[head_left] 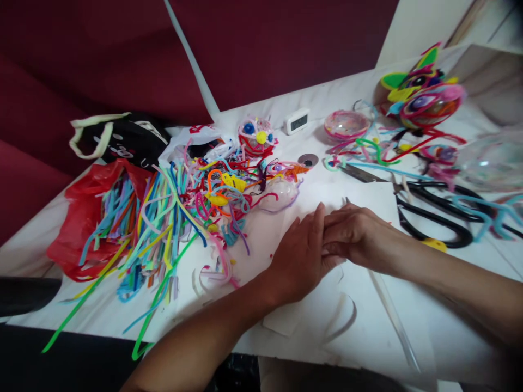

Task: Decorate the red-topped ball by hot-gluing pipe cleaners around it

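My left hand (297, 257) and my right hand (352, 233) meet over the white paper (368, 316). The left fingers are pressed together and point away from me, against the curled fingers of the right. Whatever lies between them is hidden. A thin grey tip (347, 200) pokes out past my right knuckles; I cannot tell what it belongs to. On the paper below my right wrist lies a long clear stick (394, 321). Beyond my hands rests a clear plastic half-shell (280, 195) edged in purple. Black-handled scissors (439, 209) lie right of my right hand.
Loose pipe cleaners (163, 228) spread at left beside a red plastic bag (77, 223). Behind are a black pouch (131, 139), a decorated ball (256, 136), a white digital timer (297, 121) and a pink-rimmed clear bowl (346, 126). Colourful pipe-cleaner figures (429, 98) stand at far right.
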A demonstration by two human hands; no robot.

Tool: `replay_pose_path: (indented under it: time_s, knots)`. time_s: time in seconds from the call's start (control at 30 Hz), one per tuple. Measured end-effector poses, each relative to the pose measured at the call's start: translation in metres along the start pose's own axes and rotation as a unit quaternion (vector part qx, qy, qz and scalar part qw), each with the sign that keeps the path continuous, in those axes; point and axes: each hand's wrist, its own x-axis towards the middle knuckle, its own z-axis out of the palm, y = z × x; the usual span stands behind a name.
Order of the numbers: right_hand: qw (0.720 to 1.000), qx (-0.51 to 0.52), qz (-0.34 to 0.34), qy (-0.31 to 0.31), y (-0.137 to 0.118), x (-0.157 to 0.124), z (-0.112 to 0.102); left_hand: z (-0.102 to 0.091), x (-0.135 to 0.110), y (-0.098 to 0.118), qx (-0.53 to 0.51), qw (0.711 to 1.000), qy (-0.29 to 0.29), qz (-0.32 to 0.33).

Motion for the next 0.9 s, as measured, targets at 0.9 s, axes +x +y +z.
replay_pose_path:
  time_s: [0.9]
  knots:
    - [0.972,-0.173,-0.037,0.155,0.004,-0.063,-0.012,-0.009,-0.002,0.004,0.024,0.999,-0.046,-0.004]
